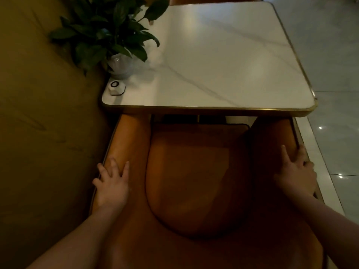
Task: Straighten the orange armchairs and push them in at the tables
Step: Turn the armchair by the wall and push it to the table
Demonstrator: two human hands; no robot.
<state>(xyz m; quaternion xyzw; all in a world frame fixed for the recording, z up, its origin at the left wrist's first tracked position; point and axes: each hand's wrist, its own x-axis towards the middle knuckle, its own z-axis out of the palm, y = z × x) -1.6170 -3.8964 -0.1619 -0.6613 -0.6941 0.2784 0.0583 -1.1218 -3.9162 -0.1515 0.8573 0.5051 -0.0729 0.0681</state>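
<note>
One wall (pixel 38 113) ran down the left side, olive and dim, with only a narrow strip between it and the furniture. One potted plant (pixel 108 33) stood on the table's far-left part, its leaves hanging out over the wall-side edge, and one small white octagonal device (pixel 116 87) sat at the near-left corner just in front of the pot.

The left hand (pixel 111 184) lay on the left armrest of the orange armchair (pixel 194 181), fingers spread and curled over the outer edge, gripping the arm close beside the wall. One armchair filled the lower view (a sliver of a second orange shape showed past the table's far edge, too little to identify). Its armrest fronts reached the near edge of the one white marble-look table (pixel 223 61), rimmed in brass, and the seat front sat just under that rim.

The right hand (pixel 296 172) grasped the right armrest, thumb on top and fingers wrapped over the outer side. Beyond it ran a pale step edge, then one open stretch of glossy tiled floor (pixel 338 74) along the table's right side.
</note>
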